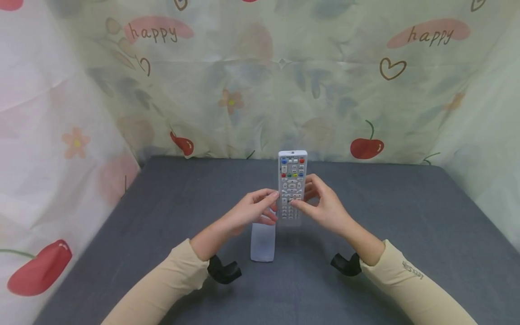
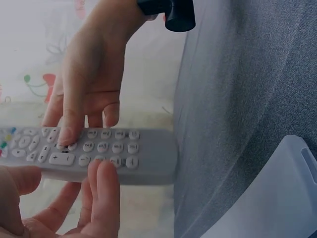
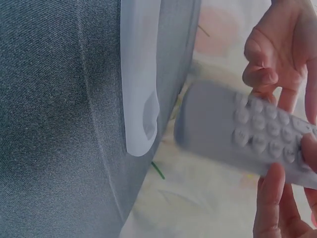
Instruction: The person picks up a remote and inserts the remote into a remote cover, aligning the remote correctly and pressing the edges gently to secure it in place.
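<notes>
A pale grey-white remote control (image 1: 292,180) stands nearly upright above the table, its buttons towards the head camera. My right hand (image 1: 327,207) grips it from the right, thumb on the button face and fingers behind. On the other side, my left hand (image 1: 249,210) has relaxed, bent fingers at the remote's left edge; whether they touch it is hard to tell. Below the left hand lies a translucent, whitish remote cover (image 1: 262,241), its upper part hidden by that hand. An oval opening shows near one end of the cover (image 3: 138,99) in the right wrist view.
Dark grey cloth covers the table (image 1: 195,189). A patterned curtain (image 1: 280,90) hangs behind it and along both sides. Black wrist mounts (image 1: 223,271) stick out under the beige sleeves (image 1: 162,284).
</notes>
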Available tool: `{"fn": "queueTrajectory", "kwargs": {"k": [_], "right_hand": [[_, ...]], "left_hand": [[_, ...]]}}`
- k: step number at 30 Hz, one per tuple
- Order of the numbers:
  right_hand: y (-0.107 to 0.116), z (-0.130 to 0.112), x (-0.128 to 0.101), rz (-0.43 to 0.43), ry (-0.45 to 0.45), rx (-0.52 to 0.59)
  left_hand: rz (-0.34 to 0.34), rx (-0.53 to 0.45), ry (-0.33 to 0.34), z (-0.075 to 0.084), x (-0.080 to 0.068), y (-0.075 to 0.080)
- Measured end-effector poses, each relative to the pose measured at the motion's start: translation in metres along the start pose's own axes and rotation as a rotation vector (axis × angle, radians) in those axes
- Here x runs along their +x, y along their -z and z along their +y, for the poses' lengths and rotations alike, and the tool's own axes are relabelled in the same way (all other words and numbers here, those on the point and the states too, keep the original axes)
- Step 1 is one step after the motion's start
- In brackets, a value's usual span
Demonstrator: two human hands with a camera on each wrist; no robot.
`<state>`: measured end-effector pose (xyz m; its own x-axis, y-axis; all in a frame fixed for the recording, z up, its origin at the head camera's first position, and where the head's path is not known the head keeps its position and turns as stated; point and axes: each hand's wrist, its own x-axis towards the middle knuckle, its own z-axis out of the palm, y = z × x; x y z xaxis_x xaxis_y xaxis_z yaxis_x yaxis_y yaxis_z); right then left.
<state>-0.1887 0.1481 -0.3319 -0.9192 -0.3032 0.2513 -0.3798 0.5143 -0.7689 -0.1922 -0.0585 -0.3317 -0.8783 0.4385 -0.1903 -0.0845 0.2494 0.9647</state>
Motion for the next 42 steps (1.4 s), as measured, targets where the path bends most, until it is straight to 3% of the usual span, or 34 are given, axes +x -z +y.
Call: {"fn": "queueTrajectory", "kwargs": {"k": [9, 13, 18, 25, 36, 42], "right_hand": [[-0.003, 0.001, -0.003, 0.032, 0.104, 0.042], [-0.005, 0.004, -0.003, 0.046, 0.189, 0.051], [-0.008, 0.006, -0.003, 0.083, 0.22, 0.03], [-0.01, 0.006, -0.002, 0.136, 0.158, 0.054], [-0.007, 0.005, 0.0, -0.008, 0.005, 0.204], [-0.003, 0.005, 0.002, -0.023, -0.02, 0.275]], "left_hand": [[-0.099, -0.197, -0.01, 0.001, -0.002, 0.001], [-0.091, -0.235, 0.003, 0.002, -0.001, 0.002], [-0.05, -0.219, 0.028, 0.002, -0.002, 0.003], [-0.001, -0.222, 0.005, 0.002, -0.001, 0.002], [0.064, -0.202, -0.017, 0.001, 0.001, 0.002], [0.072, -0.188, -0.063, -0.003, 0.002, 0.003]]}}
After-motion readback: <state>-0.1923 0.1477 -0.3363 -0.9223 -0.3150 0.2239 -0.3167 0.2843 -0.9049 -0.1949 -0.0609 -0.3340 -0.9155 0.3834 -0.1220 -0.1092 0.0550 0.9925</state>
